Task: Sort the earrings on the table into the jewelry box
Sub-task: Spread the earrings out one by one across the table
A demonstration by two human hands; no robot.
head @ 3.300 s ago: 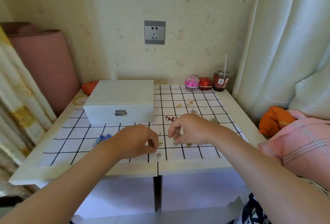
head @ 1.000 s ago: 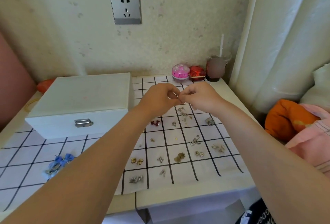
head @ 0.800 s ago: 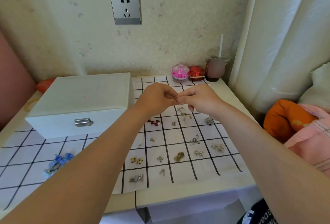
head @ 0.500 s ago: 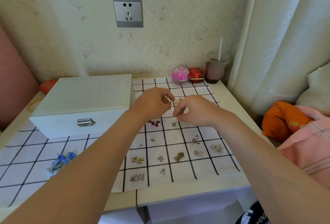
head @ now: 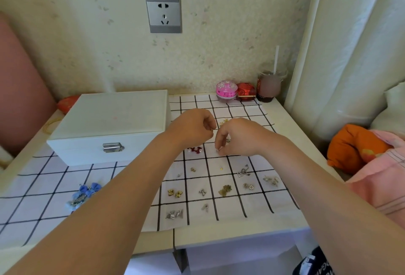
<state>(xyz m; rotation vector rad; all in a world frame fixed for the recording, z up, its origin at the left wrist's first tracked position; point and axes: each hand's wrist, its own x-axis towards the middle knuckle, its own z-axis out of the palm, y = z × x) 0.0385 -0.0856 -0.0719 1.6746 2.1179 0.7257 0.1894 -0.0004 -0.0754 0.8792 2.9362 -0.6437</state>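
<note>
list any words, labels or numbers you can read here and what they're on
Nothing reads clearly.
Pink round case: dark marks on its side, too blurred.
Drink cup: red label, too small.
Dark bag at bottom right: white letters, cut off and blurred.

Forearms reach forward; left grip (head: 192, 130) curled, fingertips pinched; right grip (head: 236, 138) just beside it, fingers down, pinching a tiny earring (head: 218, 149)

No text readable, white lettering on dark item (head: 315, 264) cropped, illegible
</note>
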